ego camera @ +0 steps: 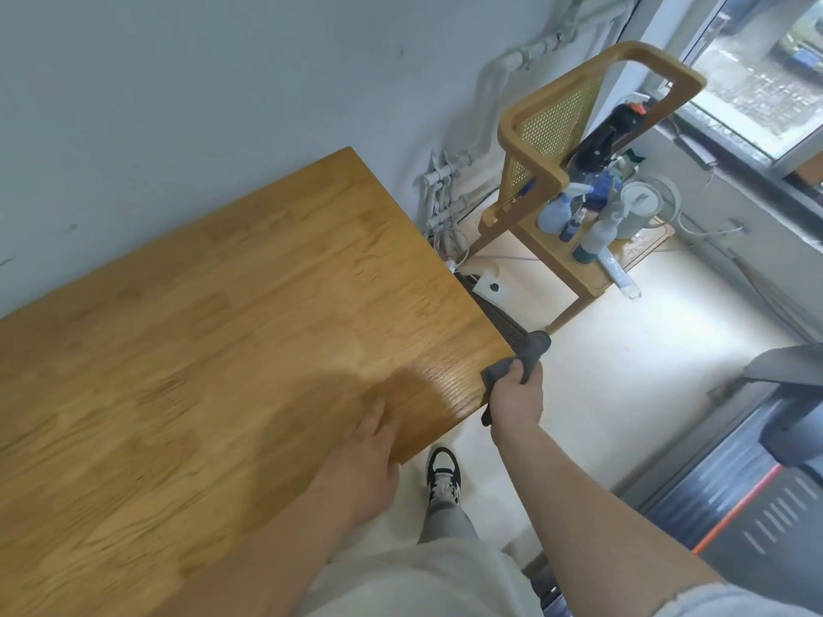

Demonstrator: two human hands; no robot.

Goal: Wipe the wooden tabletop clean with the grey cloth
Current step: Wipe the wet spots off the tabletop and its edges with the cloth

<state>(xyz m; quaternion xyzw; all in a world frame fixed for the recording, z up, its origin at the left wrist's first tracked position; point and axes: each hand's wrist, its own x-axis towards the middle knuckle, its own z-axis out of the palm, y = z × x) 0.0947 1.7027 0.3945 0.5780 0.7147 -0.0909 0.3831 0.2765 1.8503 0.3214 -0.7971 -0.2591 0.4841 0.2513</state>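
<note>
The wooden tabletop (231, 331) fills the left and middle of the head view, its near right corner pointing towards me. My right hand (519, 400) grips the bunched grey cloth (530, 351) just off that corner, at the table's right edge. The cloth sticks out above and below my fist. My left hand (367, 456) lies flat on the tabletop near the front edge, fingers straight and holding nothing.
A wooden chair (574, 162) with a cane back stands beyond the table's right edge, its seat loaded with several spray bottles (574, 216). Pipes run down the wall corner. A treadmill (735, 478) stands at the right. My shoe (443, 474) is on the pale floor.
</note>
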